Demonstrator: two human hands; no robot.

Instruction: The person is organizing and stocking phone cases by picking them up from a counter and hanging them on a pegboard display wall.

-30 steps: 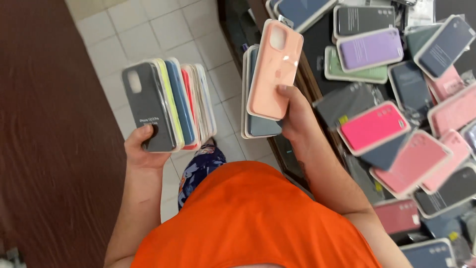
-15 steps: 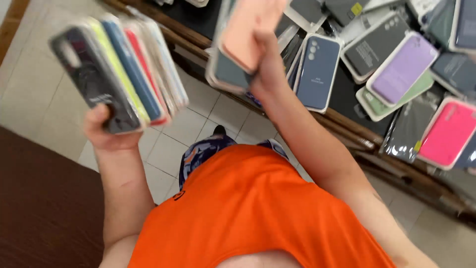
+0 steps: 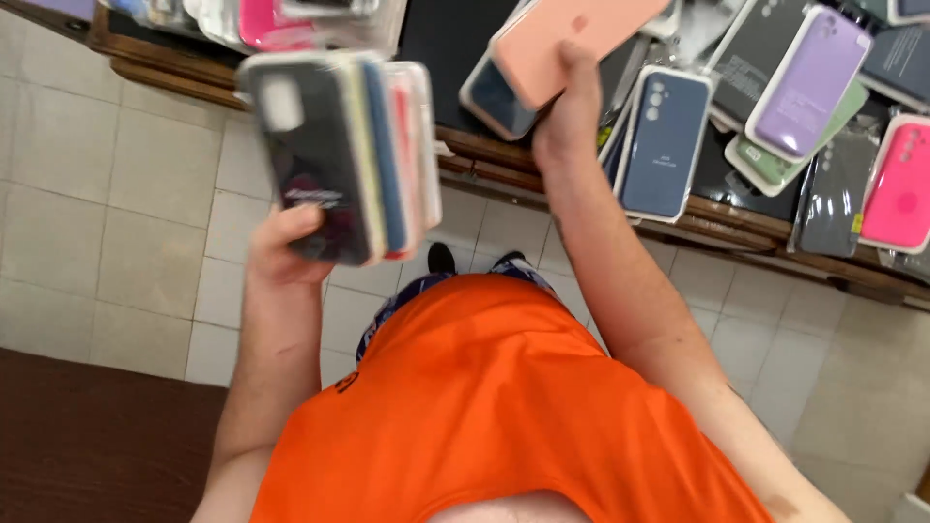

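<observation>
Looking down past an orange shirt (image 3: 504, 407) and a strip of patterned blue trousers (image 3: 387, 315) over a pale tiled floor (image 3: 116, 194). Nearest on the left, the left hand (image 3: 286, 254) closed around the bottom of a fanned stack of packaged phone cases (image 3: 344, 155) — thumb across the front of the dark grey case facing up, the yellow-green, blue, red and white ones fanned behind it, the whole stack standing upright above the hand and blurred. Further up and to the right, the right hand (image 3: 567, 111) gripping a peach phone case (image 3: 576, 39) on top of a dark blue-grey case (image 3: 494, 97); both jutting up and left from the fingers, tilted, held over the near edge of the table (image 3: 581, 199). Just right of that hand, lying on the table, a navy case (image 3: 664, 140) in a white-edged pack, close beside the wrist. Beyond it — a lilac case (image 3: 809, 82) resting on a pale green case (image 3: 775, 160), a grey case (image 3: 833, 194) to the right of those, and a hot pink case (image 3: 901, 184) at the right edge. Farther back on the left, more packs with a pink one (image 3: 271, 24) among them, too blurred to sort out.
</observation>
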